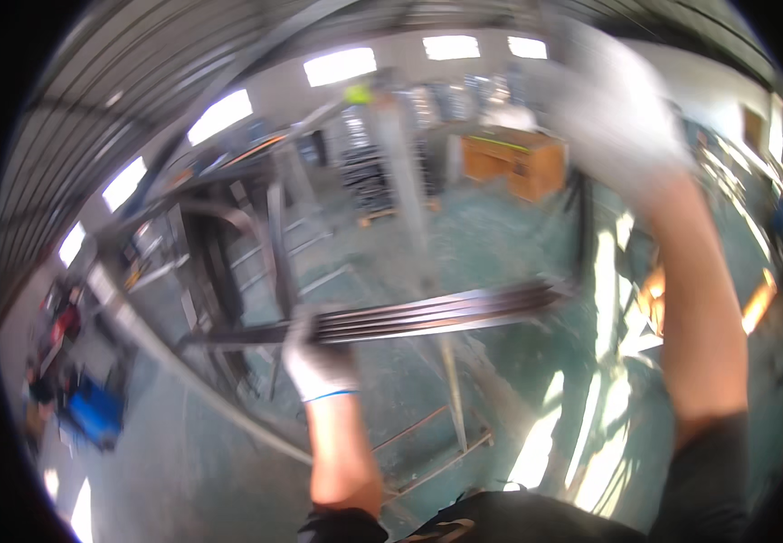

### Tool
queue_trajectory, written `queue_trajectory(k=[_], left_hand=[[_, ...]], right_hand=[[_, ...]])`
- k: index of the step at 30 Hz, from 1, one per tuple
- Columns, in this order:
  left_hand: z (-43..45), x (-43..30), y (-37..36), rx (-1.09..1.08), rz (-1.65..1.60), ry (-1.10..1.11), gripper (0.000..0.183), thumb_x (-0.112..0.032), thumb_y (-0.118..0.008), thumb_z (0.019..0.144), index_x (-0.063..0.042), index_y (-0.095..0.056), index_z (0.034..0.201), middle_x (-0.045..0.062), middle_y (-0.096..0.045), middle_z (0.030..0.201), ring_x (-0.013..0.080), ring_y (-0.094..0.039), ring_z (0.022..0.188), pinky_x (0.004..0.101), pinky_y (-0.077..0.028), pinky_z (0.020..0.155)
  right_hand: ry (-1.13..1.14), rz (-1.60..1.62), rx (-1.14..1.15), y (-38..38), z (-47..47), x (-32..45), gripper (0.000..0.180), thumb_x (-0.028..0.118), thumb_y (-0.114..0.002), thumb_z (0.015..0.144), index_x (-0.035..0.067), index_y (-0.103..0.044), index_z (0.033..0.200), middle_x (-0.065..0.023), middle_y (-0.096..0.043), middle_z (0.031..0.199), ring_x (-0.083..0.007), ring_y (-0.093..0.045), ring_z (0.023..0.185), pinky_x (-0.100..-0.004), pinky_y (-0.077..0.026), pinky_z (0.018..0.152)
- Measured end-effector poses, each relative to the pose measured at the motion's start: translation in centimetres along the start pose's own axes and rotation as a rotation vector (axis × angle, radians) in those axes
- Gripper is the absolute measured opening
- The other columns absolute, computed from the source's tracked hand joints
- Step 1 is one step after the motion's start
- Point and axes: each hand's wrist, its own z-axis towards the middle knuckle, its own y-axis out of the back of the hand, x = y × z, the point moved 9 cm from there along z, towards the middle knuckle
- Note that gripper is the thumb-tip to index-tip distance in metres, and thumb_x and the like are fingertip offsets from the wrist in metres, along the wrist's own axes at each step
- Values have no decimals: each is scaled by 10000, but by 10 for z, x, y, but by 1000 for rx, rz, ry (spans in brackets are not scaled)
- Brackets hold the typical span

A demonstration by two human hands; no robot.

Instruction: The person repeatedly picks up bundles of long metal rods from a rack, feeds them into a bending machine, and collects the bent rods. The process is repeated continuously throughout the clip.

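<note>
My left hand, in a pale glove with a blue cuff edge, is closed around the left part of a bundle of long dark metal bars. The bars lie side by side and run to the right across the middle of the view. My right hand, in a whitish glove, is raised high at the upper right, away from the bars. It is badly blurred, so its fingers and anything in them cannot be made out.
Dark metal frames stand at the left, beside a long pale tube. Further off are a wooden desk and a stack of dark pieces on a pallet. A blue box-like object sits at the lower left.
</note>
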Motion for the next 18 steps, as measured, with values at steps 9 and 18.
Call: queue_trajectory(k=[9, 18], left_hand=[[146, -84, 120, -294, 9, 106, 341, -100, -569, 1149, 77, -652, 1429, 186, -698, 1420, 274, -655, 1312, 426, -516, 1179], [-46, -42, 258, -653, -33, -154, 471, -296, -624, 1121, 108, -696, 1352, 191, -737, 1028, 319, -694, 949, 549, -614, 935]], right_hand=[[663, -119, -199, -224, -65, 113, 556, 294, -651, 1006, -60, -741, 1426, -266, -737, 1418, -380, -681, 1344, -552, -512, 1099], [236, 300, 524, -168, -264, -303, 186, 216, -739, 967, 67, -742, 1079, -115, -767, 947, -339, -753, 997, -502, -628, 892]])
